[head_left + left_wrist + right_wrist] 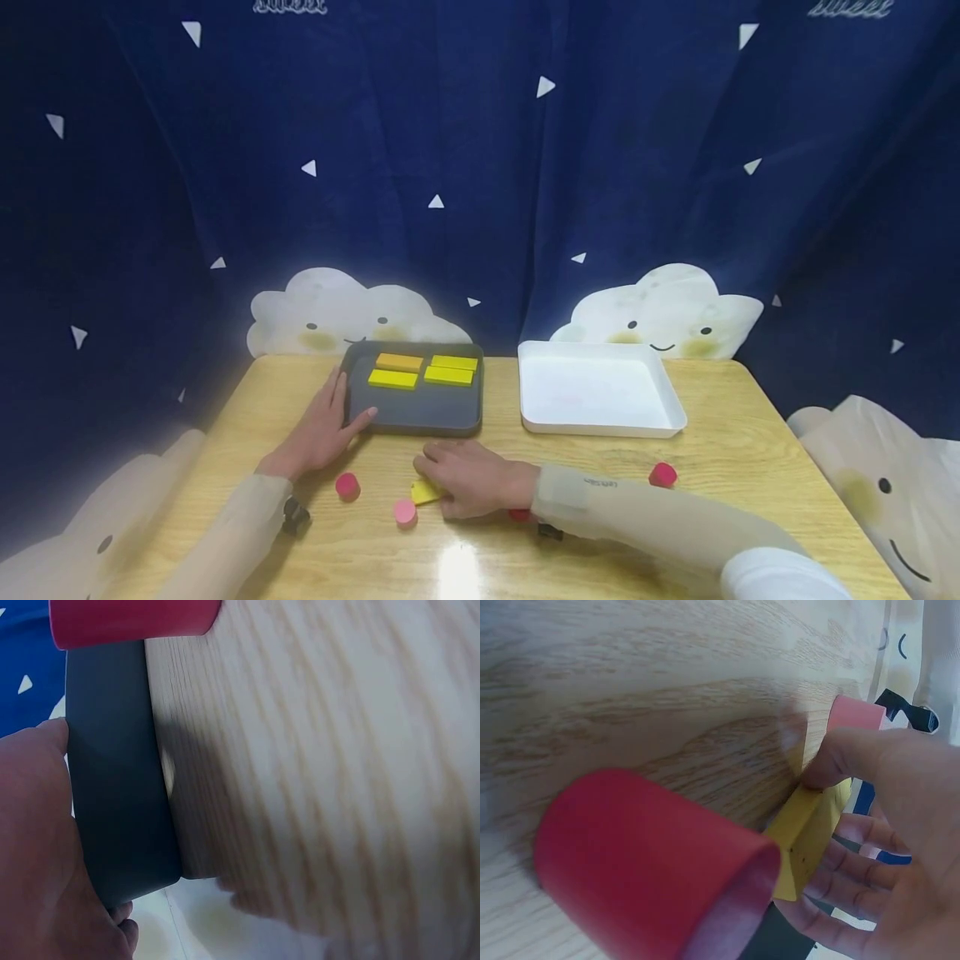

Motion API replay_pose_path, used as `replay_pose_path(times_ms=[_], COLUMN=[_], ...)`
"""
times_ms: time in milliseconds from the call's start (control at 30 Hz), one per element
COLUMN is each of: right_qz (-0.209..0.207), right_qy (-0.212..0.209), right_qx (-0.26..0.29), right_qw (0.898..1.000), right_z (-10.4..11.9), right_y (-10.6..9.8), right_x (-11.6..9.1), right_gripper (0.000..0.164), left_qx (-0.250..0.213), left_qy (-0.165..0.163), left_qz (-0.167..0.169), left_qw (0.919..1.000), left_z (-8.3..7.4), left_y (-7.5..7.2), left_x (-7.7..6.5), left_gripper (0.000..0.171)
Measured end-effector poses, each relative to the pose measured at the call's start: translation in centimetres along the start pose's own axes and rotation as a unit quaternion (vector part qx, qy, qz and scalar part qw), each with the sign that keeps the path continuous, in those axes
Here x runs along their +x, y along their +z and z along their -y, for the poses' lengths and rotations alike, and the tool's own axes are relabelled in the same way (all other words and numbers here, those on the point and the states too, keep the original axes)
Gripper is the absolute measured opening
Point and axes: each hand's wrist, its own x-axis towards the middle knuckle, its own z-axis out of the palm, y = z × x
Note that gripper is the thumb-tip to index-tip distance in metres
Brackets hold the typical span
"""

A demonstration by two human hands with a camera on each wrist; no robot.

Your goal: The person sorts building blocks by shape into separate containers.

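Note:
My right hand [472,479] pinches a yellow rectangular block [802,840] between thumb and fingers, low over the table. Part of that block is hidden under the hand in the head view. A pink cylinder [406,514] stands just beside it. In the right wrist view a red cylinder [645,862] looms in front of the block. My left hand [318,429] rests at the near left corner of the dark grey tray [412,412], fingers straight along its left side and thumb over the front rim. Inside the tray lie several yellow blocks [448,376] and an orange-yellow one [399,362].
A white tray [592,392] stands to the right of the grey one. One red cylinder [347,487] is near my left wrist, another red cylinder [663,475] beyond my right forearm. A third red cylinder [519,516] is partly hidden under my right wrist. Dark blue curtain [480,167] hangs behind the table.

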Motion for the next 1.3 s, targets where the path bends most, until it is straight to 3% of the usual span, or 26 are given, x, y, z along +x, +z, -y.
replay_pose_path(times_ms=[567, 1300], right_qz=[-0.038, -0.053], right_qy=[-0.014, 0.007], right_qx=[-0.032, -0.056], right_qw=[0.999, 0.997], right_z=[0.0, 0.2], right_y=[-0.2, -1.2], right_x=[-1.0, -2.2], right_gripper=[0.037, 0.036], left_qx=[0.001, 0.001], left_qy=[0.003, 0.004], left_qz=[-0.001, -0.005], left_qw=[1.0000, 1.0000], left_z=[0.1, -0.1], left_y=[0.0, 0.0], left_x=[0.0, 0.0], left_gripper=[0.108, 0.106])
